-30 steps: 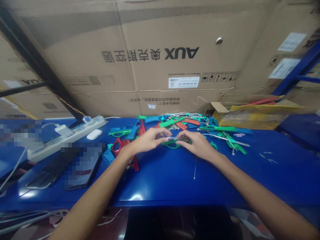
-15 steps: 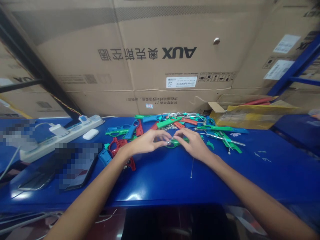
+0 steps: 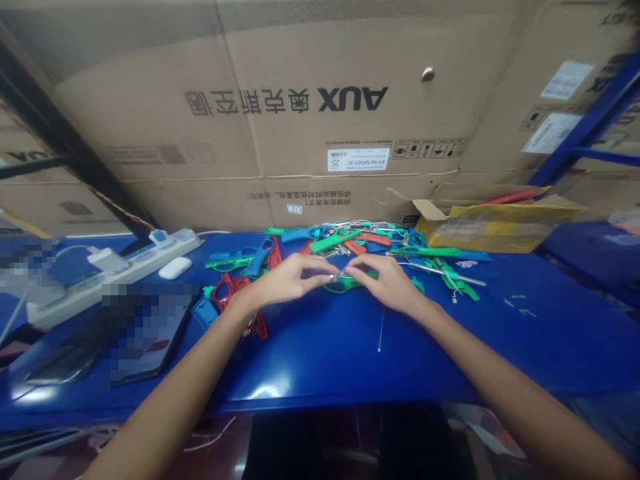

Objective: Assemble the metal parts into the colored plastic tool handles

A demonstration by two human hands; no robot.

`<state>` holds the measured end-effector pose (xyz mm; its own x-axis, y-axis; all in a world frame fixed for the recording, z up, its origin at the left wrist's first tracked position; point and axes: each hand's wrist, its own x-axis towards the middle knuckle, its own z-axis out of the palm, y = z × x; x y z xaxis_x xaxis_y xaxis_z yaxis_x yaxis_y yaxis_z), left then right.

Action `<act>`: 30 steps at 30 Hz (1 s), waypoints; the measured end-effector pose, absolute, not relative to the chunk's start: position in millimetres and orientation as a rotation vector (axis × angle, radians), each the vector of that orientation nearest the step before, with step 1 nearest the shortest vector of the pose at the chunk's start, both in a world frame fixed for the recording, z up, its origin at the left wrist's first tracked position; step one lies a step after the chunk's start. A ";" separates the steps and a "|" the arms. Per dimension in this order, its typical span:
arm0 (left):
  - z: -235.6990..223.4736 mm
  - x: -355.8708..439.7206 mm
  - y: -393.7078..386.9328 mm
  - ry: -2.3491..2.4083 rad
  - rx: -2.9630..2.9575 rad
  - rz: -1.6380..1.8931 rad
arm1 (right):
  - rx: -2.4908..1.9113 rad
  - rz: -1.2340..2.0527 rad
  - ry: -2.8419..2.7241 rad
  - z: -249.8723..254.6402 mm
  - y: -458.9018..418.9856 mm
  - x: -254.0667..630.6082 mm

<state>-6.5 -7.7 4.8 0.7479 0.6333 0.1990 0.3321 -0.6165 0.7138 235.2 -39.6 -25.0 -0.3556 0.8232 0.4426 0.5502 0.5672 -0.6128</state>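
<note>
My left hand (image 3: 290, 279) and my right hand (image 3: 383, 283) meet over the blue table (image 3: 320, 353), fingertips pinched together on a green plastic handle piece (image 3: 341, 285) with a thin metal part at its top. The piece rests on or just above the table between both hands. A loose thin metal rod (image 3: 381, 329) lies on the table just below my right wrist. A red handle piece (image 3: 240, 293) lies beside my left wrist.
A heap of green, blue and red plastic handles and metal wires (image 3: 370, 243) lies behind the hands. A white power strip (image 3: 120, 267) and a white case (image 3: 171, 268) sit at left, a dark tablet (image 3: 125, 333) in front. An open cardboard box (image 3: 505, 217) stands right. Big cartons (image 3: 320, 113) form the back wall.
The view has shifted slightly down and left. Both hands stay pinched on the green piece with only small finger movements.
</note>
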 end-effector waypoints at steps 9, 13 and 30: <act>-3.7 -18.6 8.7 0.868 2.365 0.597 | -1.144 0.376 -2.294 -17.3 -30.3 265.1; -9.3 -17.4 10.5 0.895 2.396 0.570 | -1.143 0.297 -2.352 -23.7 -27.2 264.5; -5.4 -17.8 9.6 0.878 2.311 0.614 | -1.140 0.275 -2.285 -35.3 -24.0 257.7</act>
<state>-17.8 9.6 -5.4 0.6764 0.7068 0.2071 0.4369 -0.6115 0.6597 257.7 -24.0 -35.3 -0.4780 0.7845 0.3951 0.6686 0.6167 -0.4156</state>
